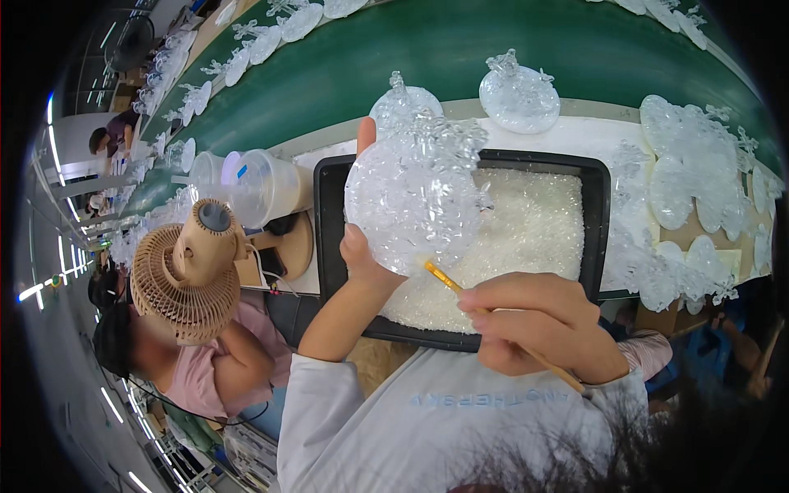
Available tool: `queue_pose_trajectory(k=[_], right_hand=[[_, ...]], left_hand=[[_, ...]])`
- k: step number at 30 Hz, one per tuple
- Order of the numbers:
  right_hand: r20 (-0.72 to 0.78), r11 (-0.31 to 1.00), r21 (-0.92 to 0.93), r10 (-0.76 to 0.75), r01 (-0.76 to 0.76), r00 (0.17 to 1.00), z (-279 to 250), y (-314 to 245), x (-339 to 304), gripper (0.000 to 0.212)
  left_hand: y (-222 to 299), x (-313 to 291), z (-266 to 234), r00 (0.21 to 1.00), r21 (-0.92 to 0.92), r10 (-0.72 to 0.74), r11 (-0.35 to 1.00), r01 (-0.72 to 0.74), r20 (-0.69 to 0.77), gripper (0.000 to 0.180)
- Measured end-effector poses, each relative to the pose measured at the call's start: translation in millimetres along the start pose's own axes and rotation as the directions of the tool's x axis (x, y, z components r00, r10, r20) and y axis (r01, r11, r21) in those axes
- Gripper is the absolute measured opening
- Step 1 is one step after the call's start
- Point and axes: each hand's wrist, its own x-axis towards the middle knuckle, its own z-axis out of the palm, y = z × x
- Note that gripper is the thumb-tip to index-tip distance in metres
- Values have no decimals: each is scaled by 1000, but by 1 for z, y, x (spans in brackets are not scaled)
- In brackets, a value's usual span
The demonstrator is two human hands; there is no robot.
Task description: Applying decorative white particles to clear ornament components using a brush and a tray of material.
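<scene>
Dark hair: strands low in view.
Left hand: thumb and finger spread wide, holding the clear disc by its left edge, above the left half of the black tray.
Right hand: fingers narrow around a thin brush, tip at the disc's lower edge; contact is hard to tell.
White granules: spread inside the tray, which overhangs the front edge of the worktop.
</scene>
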Motion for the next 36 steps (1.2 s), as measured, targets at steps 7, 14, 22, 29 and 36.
queue_pose_trajectory(k=[7, 14, 22, 29, 36], right_hand=[[25, 995, 5, -97, 97, 995, 0, 2, -3, 26], [77, 995, -3, -101, 102, 992, 3, 0, -4, 30], [54, 989, -38, -137, 140, 989, 3, -2, -4, 35], [-38, 985, -52, -169, 167, 985, 10, 1, -5, 35], [-76, 928, 238, -275, 285, 958, -18, 5, -6, 23]], left_hand=[[-4, -1, 7, 994, 82, 104, 992, -101, -41, 121], [-1, -3, 9, 991, 107, 130, 986, -128, -12, 124], [1, -5, 16, 976, 200, 136, 975, -101, -167, 125], [-1, -5, 16, 963, 149, 269, 953, -265, -8, 137], [5, -6, 7, 995, -214, 31, 977, -10, 96, 135]])
